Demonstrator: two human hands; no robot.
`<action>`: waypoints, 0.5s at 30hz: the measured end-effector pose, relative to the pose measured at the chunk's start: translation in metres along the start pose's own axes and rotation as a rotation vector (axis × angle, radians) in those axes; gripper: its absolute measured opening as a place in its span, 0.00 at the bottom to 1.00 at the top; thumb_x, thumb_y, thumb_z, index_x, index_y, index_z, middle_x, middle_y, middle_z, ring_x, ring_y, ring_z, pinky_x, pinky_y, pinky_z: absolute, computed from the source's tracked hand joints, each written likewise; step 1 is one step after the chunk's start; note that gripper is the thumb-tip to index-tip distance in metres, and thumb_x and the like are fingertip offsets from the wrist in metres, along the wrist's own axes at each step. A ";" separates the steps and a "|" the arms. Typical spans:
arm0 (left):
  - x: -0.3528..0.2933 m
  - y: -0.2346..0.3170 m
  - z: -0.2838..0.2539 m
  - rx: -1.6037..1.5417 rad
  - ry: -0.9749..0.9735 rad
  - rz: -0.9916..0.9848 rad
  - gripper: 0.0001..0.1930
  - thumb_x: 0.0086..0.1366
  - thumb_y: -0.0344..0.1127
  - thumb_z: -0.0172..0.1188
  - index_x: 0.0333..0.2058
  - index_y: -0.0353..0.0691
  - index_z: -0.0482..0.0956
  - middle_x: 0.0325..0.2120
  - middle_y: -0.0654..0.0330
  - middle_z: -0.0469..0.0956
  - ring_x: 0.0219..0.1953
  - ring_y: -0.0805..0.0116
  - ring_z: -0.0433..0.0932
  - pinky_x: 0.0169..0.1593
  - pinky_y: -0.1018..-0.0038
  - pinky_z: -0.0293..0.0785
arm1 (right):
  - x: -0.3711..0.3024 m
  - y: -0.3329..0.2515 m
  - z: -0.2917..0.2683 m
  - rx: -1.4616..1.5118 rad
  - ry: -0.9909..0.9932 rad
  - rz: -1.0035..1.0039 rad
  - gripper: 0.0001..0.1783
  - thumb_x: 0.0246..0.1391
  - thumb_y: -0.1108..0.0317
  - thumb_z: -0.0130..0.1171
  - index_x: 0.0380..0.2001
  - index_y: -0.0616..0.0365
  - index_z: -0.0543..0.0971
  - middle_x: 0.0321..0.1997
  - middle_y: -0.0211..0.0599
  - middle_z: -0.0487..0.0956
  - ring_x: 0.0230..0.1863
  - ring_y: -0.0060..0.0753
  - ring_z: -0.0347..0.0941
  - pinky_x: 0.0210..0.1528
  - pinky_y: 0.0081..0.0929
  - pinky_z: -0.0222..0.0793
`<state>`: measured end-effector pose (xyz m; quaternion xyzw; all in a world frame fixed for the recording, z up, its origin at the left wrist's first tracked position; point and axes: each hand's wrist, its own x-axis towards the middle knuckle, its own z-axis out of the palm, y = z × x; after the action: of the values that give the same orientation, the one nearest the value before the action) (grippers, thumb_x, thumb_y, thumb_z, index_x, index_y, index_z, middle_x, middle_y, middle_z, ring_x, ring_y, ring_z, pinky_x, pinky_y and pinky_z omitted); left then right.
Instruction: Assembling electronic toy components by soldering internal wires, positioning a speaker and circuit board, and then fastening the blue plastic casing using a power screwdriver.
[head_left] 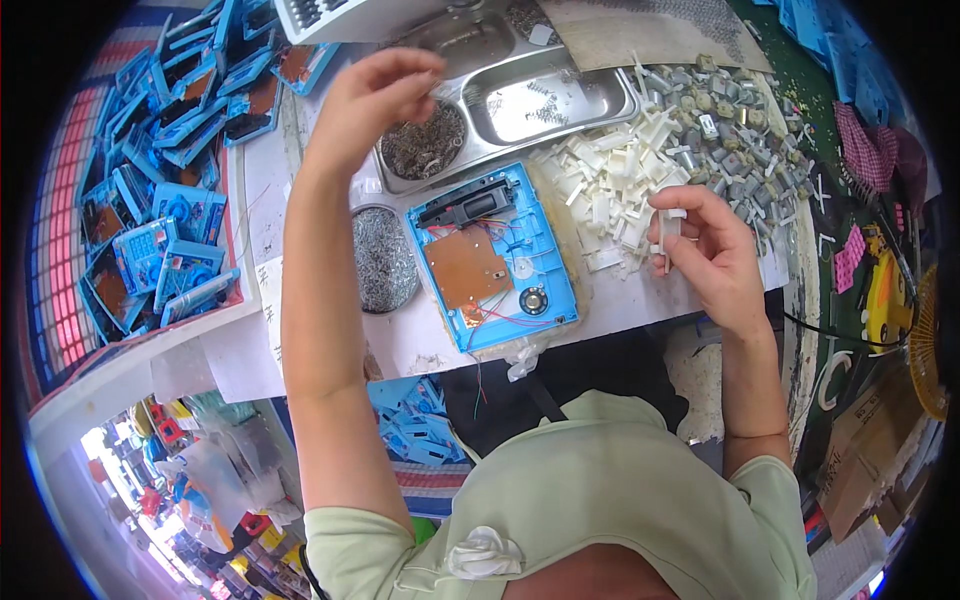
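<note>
My right hand (712, 262) pinches a small white plastic part (671, 232) beside a heap of similar white parts (612, 180). My left hand (385, 92) is raised over the metal tray (628, 95), with its fingertips together near a compartment of tiny dark metal pieces (425, 150). Whatever those fingertips hold is too small to make out. Between my arms, a blue plastic housing (543, 245) lies with its inside facing up. It contains a brown circuit board (465, 270), a round speaker (534, 300), a black compartment (470, 203) and thin wires.
A round dish of small metal pieces (385, 262) stands left of the housing. Many grey block-shaped parts (740, 130) are heaped at the right. Blue housings (165, 205) are piled at the far left. A flat board (660, 35) lies behind; a yellow fan (932, 345) stands far right.
</note>
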<state>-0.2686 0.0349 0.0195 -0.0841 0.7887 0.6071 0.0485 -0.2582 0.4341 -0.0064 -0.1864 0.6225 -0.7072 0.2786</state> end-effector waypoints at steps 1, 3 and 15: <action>-0.003 -0.005 0.003 0.353 0.091 0.077 0.14 0.64 0.32 0.65 0.48 0.37 0.84 0.41 0.54 0.82 0.41 0.62 0.83 0.44 0.68 0.80 | 0.000 0.000 -0.001 0.000 0.004 0.000 0.20 0.60 0.84 0.51 0.56 0.64 0.75 0.51 0.34 0.75 0.47 0.21 0.75 0.40 0.20 0.76; -0.011 -0.007 0.010 1.058 0.282 0.238 0.13 0.62 0.34 0.65 0.46 0.42 0.86 0.39 0.53 0.83 0.43 0.56 0.83 0.46 0.63 0.79 | 0.003 0.000 0.001 0.018 0.001 0.009 0.19 0.60 0.84 0.52 0.53 0.64 0.76 0.50 0.34 0.76 0.47 0.21 0.75 0.39 0.20 0.75; 0.068 -0.038 0.106 1.276 0.176 0.590 0.08 0.61 0.32 0.58 0.34 0.40 0.85 0.32 0.51 0.83 0.36 0.49 0.85 0.38 0.57 0.83 | 0.006 -0.003 0.014 -0.049 0.067 -0.040 0.11 0.60 0.81 0.61 0.45 0.64 0.79 0.40 0.29 0.80 0.39 0.13 0.74 0.34 0.12 0.69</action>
<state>-0.3304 0.1232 -0.0558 0.1291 0.9814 0.0051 -0.1422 -0.2546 0.4195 -0.0013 -0.1818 0.6448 -0.7031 0.2384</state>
